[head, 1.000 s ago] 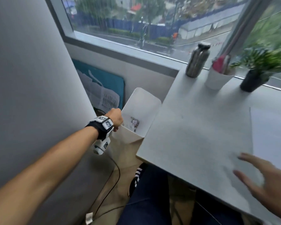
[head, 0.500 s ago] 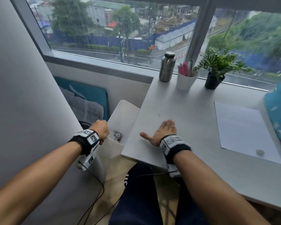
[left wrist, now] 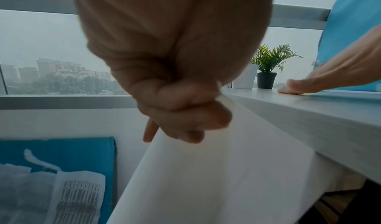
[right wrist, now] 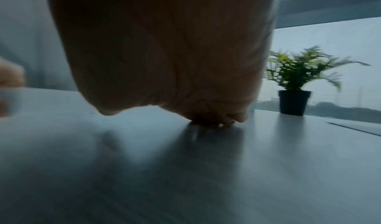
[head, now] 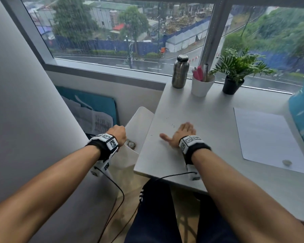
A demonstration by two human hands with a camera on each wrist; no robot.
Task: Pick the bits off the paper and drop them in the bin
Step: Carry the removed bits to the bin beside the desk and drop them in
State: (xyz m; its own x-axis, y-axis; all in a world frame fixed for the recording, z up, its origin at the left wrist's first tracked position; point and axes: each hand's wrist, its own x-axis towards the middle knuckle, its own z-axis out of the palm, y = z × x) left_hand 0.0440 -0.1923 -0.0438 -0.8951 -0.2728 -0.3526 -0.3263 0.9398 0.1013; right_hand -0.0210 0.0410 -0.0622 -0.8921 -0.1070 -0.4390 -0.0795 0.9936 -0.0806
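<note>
Left hand [head: 118, 134] is at the near left rim of the white bin [head: 140, 120], fingers [left wrist: 185, 113] curled round the edge and gripping it — the wrist view shows the knuckles folded over the white wall, though the fingertips inside the bin are hidden. The bin stands just left of the worktop [head: 209, 120], touching its edge, and a crumpled scrap [head: 131, 144] lies down inside it, partly cut off by the left wrist. Right hand [head: 180, 135] lies flat on the worktop to the right of the bin, fingers straight and spread, holding nothing; in its own wrist view the palm blocks almost everything and the tips are blurred. Tiny dark specks [head: 172, 125] sit on the worktop just beyond those fingers, too small to identify. The paper [head: 263, 137] lies well to the right of the bin, its right edge covered by something blue — one small round bit [head: 287, 162] rests near its front corner.
</note>
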